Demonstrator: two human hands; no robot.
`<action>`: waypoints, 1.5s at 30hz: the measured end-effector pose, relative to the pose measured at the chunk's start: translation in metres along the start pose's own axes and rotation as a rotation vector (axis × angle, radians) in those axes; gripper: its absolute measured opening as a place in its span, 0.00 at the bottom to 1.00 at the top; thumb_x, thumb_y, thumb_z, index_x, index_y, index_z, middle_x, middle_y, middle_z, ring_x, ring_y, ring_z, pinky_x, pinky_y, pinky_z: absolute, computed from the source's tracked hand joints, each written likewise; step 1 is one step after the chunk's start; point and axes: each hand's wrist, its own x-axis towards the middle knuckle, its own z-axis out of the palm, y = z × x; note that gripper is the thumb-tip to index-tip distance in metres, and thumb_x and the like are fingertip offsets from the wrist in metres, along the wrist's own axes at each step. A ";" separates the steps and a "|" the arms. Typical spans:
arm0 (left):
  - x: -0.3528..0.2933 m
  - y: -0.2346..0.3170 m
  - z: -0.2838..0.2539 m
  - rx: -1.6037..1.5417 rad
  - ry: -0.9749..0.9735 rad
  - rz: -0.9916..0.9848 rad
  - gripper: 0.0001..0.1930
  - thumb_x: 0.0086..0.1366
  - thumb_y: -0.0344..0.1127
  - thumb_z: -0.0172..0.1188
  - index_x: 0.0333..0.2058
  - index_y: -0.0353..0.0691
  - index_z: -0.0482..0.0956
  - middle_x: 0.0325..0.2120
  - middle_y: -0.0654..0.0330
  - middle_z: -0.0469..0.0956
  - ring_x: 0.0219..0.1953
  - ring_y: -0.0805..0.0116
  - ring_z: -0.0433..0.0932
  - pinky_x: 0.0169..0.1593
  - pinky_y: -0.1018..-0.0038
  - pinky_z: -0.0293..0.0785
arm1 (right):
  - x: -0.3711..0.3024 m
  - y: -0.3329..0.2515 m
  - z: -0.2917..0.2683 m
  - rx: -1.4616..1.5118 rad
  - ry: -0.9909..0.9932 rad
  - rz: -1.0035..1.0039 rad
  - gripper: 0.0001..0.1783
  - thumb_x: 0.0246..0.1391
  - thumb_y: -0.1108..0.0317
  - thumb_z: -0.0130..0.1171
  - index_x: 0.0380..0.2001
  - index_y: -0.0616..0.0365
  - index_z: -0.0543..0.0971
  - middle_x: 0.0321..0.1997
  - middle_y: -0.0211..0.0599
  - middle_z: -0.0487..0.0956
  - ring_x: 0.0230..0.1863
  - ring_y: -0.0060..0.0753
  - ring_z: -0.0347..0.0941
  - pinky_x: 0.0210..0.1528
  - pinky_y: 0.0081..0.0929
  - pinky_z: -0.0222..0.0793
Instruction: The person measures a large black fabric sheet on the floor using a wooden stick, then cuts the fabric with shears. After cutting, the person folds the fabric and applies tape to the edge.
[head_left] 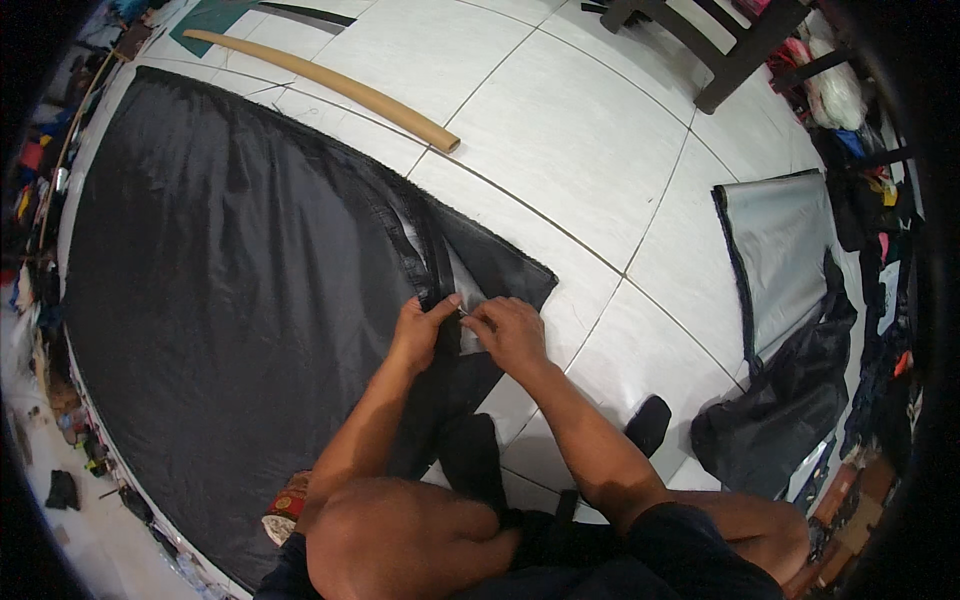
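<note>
A large sheet of black fabric (220, 250) lies spread over the floor on my left, its right corner pointing away from me. Along its right part runs a folded black strip (425, 240) that looks like zipper tape, with the silvery underside (464, 280) of the fabric turned up beside it. My left hand (420, 330) is closed on this strip, thumb on top. Close against it, my right hand (510, 332) pinches at the strip's near end. Something small and light shows between the fingertips of both hands, too small to name.
Beyond the fabric a long tan cardboard tube (340, 88) lies on white floor tiles (560, 130). A dark wooden piece of furniture (725, 60) stands far right. More silver-and-black fabric (785, 250) is heaped at right. A red round container (288, 510) sits by my left knee.
</note>
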 end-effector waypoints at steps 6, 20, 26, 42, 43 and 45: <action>-0.002 0.000 0.004 -0.044 0.070 0.009 0.08 0.63 0.32 0.66 0.40 0.39 0.80 0.34 0.63 0.81 0.35 0.72 0.79 0.41 0.72 0.75 | 0.002 0.006 -0.015 0.390 -0.157 0.532 0.18 0.64 0.56 0.56 0.38 0.63 0.82 0.35 0.49 0.82 0.37 0.44 0.80 0.42 0.37 0.73; 0.002 -0.002 0.003 -0.023 0.017 0.012 0.09 0.62 0.32 0.67 0.40 0.37 0.79 0.34 0.60 0.82 0.33 0.71 0.79 0.38 0.72 0.76 | -0.002 -0.004 -0.003 -0.176 -0.030 -0.011 0.16 0.54 0.54 0.64 0.34 0.55 0.82 0.35 0.39 0.81 0.39 0.45 0.77 0.41 0.42 0.69; -0.004 0.004 0.008 -0.056 0.053 0.003 0.07 0.63 0.31 0.66 0.38 0.38 0.80 0.33 0.62 0.82 0.34 0.71 0.79 0.39 0.71 0.76 | -0.001 0.002 -0.008 0.149 -0.088 0.362 0.15 0.62 0.56 0.58 0.33 0.57 0.83 0.31 0.46 0.81 0.35 0.48 0.79 0.43 0.42 0.70; -0.002 0.001 0.007 0.018 0.021 -0.001 0.06 0.63 0.31 0.66 0.38 0.40 0.81 0.33 0.64 0.81 0.33 0.73 0.78 0.39 0.72 0.75 | -0.004 0.003 0.001 -0.181 0.046 -0.066 0.09 0.53 0.61 0.67 0.31 0.55 0.83 0.31 0.37 0.82 0.34 0.44 0.78 0.37 0.38 0.70; -0.001 0.001 0.007 0.040 0.016 0.010 0.07 0.63 0.31 0.66 0.38 0.39 0.81 0.33 0.64 0.81 0.34 0.73 0.78 0.40 0.72 0.75 | -0.003 0.009 0.003 -0.148 0.075 -0.048 0.09 0.53 0.61 0.67 0.30 0.55 0.83 0.30 0.37 0.82 0.33 0.44 0.78 0.36 0.39 0.70; 0.000 -0.002 0.001 0.012 0.040 0.003 0.07 0.62 0.32 0.66 0.38 0.39 0.80 0.33 0.64 0.81 0.34 0.72 0.78 0.40 0.72 0.74 | -0.001 0.005 0.001 -0.001 0.085 0.070 0.13 0.60 0.59 0.61 0.31 0.57 0.83 0.26 0.38 0.81 0.29 0.40 0.77 0.33 0.36 0.70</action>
